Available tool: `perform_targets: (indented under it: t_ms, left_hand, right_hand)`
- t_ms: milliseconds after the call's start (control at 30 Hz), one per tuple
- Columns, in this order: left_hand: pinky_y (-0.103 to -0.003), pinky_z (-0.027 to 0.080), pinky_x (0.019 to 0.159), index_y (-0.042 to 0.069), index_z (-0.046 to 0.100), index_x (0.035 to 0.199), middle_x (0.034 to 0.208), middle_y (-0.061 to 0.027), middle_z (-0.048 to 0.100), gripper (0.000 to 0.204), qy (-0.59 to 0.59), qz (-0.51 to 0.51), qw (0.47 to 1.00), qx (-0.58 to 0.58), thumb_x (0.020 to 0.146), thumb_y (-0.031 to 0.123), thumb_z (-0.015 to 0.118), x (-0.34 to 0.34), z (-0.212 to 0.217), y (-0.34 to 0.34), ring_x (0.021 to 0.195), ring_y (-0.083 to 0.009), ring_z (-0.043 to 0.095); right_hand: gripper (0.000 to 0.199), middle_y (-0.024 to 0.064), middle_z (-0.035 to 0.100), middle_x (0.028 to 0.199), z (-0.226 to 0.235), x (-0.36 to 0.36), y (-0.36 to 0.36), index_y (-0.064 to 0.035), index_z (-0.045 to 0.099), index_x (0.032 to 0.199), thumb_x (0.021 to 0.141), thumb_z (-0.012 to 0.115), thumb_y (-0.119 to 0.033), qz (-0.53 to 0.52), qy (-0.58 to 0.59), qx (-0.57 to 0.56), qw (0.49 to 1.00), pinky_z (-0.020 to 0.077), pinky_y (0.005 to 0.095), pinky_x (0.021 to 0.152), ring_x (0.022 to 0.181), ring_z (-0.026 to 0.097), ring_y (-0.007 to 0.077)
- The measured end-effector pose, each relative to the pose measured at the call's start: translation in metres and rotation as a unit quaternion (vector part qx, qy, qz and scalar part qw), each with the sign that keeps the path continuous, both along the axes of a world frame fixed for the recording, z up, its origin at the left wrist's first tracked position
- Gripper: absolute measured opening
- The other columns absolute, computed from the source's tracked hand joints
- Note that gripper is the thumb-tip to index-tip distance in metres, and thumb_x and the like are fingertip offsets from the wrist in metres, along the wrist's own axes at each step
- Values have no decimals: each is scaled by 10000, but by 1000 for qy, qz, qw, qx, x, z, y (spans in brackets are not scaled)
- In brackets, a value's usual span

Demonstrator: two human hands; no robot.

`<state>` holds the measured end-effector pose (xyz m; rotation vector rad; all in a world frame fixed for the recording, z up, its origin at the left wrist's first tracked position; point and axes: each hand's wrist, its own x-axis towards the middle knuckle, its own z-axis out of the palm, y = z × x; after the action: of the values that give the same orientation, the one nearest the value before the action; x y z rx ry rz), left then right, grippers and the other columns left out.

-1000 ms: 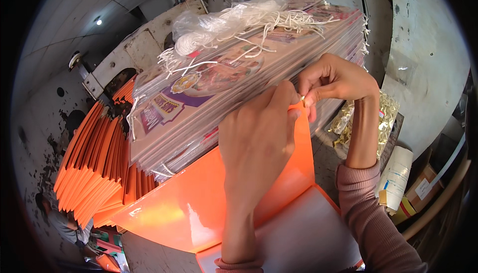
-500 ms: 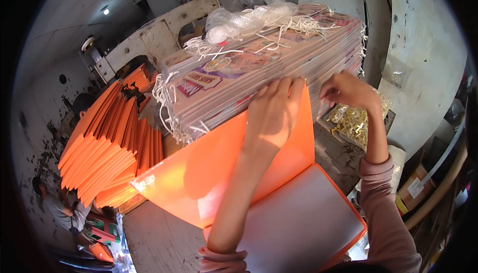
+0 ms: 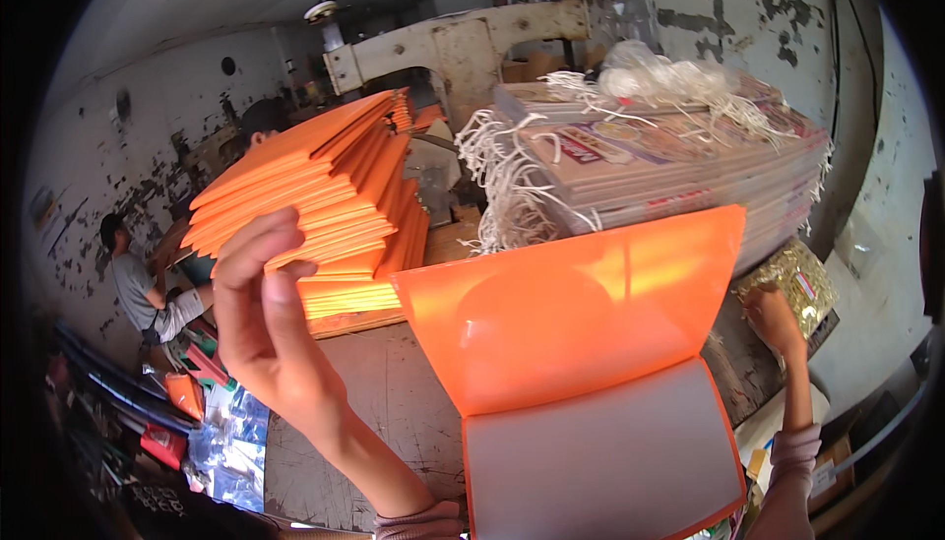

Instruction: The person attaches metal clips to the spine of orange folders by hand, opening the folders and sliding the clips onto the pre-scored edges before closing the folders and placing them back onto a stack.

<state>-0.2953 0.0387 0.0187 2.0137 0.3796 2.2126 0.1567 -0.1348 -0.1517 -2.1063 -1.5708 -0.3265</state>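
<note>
An orange folder point(image 3: 551, 343) stands unfolded before me, its upper flap raised and its pale grey inner face point(image 3: 600, 451) towards me. My left hand point(image 3: 271, 318) is lifted in the air left of the folder, fingers bent but apart, with nothing in it. On the right, my right hand point(image 3: 773, 318) is at the edge of a clear bag of small gold-coloured pieces point(image 3: 802, 279). Its fingers are curled together; what they pinch, if anything, is hidden.
A tall pile of orange folders point(image 3: 305, 195) rises behind my left hand. Behind the folder sits a stack of printed bags point(image 3: 669, 161) with white cords, topped by a clear plastic bundle point(image 3: 669, 77). Another person point(image 3: 143, 279) sits at the far left.
My left hand has let go of the folder's raised flap and moved left into the air. My right hand has moved down to the bag of gold-coloured pieces. The view has turned left.
</note>
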Motion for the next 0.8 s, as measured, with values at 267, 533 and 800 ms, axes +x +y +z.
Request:
perform_targets:
  t_ms: [267, 533, 800]
  left_hand:
    - [-232, 480, 585, -7, 582, 861, 779, -73, 602, 95, 278, -216, 901, -252, 786, 51, 590, 0, -2, -13, 726, -131, 602]
    - [-244, 518, 678, -8, 600, 854, 811, -53, 613, 143, 355, -327, 836, -261, 722, -23, 651, 26, -9, -9, 767, -137, 634]
    - [-233, 495, 661, -54, 565, 841, 821, -102, 596, 139, 204, -317, 878, -294, 720, -102, 615, -31, -6, 22, 771, -142, 612]
  right_hand:
    - [147, 26, 595, 714, 127, -151, 30, -73, 636, 764, 635, 706, -72, 402, 70, -85, 909, 459, 317, 598, 670, 569, 185]
    - [132, 72, 546, 682, 170, -253, 78, -14, 593, 742, 643, 681, -24, 430, -1, 179, 885, 428, 290, 541, 611, 519, 222]
    - [231, 99, 544, 809, 166, -273, 127, -7, 569, 824, 623, 682, -19, 404, -14, 273, 873, 436, 341, 602, 712, 525, 256]
